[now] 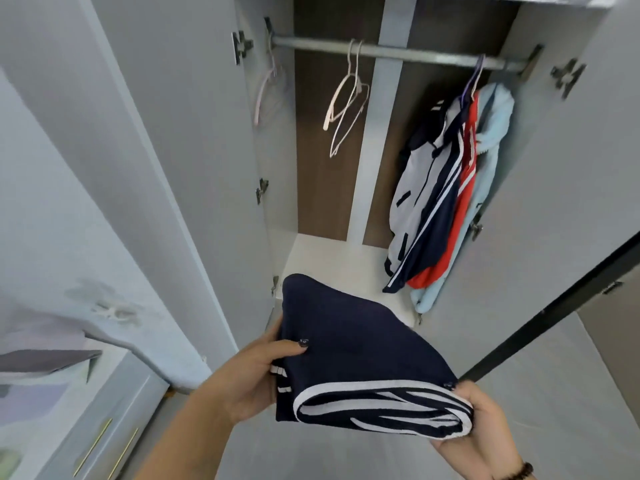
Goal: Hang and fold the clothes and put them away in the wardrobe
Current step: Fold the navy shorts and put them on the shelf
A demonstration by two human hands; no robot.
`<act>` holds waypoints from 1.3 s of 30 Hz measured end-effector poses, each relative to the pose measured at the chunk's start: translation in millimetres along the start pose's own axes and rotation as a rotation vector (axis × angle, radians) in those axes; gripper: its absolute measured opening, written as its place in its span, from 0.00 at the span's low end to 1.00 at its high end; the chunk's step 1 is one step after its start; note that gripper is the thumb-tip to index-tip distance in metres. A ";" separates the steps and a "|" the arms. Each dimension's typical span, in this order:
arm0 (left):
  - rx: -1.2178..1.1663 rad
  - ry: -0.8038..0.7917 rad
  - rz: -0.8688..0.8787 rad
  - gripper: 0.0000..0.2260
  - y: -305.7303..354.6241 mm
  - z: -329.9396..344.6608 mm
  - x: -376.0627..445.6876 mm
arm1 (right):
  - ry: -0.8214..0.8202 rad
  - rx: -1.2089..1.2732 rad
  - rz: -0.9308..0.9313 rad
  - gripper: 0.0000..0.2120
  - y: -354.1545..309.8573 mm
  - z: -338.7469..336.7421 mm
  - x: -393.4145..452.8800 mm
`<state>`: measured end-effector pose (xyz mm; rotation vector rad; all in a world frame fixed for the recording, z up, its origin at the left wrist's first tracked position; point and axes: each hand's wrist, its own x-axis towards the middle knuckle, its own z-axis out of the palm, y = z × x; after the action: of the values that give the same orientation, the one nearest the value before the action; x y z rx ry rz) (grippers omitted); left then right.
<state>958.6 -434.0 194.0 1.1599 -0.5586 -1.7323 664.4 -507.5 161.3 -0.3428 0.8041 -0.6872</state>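
A folded navy garment with white stripes (360,355) is held flat in front of the open wardrobe (332,133). My left hand (256,379) grips its left edge, thumb on top. My right hand (485,431) grips its near right corner. The garment's far end hangs over the wardrobe's white floor (343,265). On the metal rail (388,51) hang several jackets (446,188) at the right, grey-navy, red and light blue, and empty pale hangers (346,102) near the middle.
The left wardrobe door (166,168) stands open beside my left arm, the right door (568,188) beside the jackets. Another pale hanger (266,88) hangs at the rail's left end. A bed with patterned bedding (45,368) lies at the left. Grey floor (554,382) is below.
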 end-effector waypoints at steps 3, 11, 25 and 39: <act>0.144 -0.007 0.095 0.30 26.2 -2.3 -13.9 | -0.112 -0.030 -0.020 0.36 -13.0 25.3 -10.4; 0.290 -0.035 0.269 0.36 97.5 1.9 -21.4 | -0.085 -0.232 -0.133 0.24 -63.5 92.4 -5.4; 0.409 0.244 0.665 0.12 279.0 44.4 89.4 | -0.079 -0.611 -0.702 0.27 -242.7 205.7 105.8; 0.392 0.361 0.979 0.10 510.7 53.3 160.4 | -0.303 -0.745 -1.000 0.18 -425.2 392.6 183.8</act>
<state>1125.2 -812.4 538.1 1.1336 -1.0433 -0.5780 869.0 -933.7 542.5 -1.5533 0.5338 -1.2006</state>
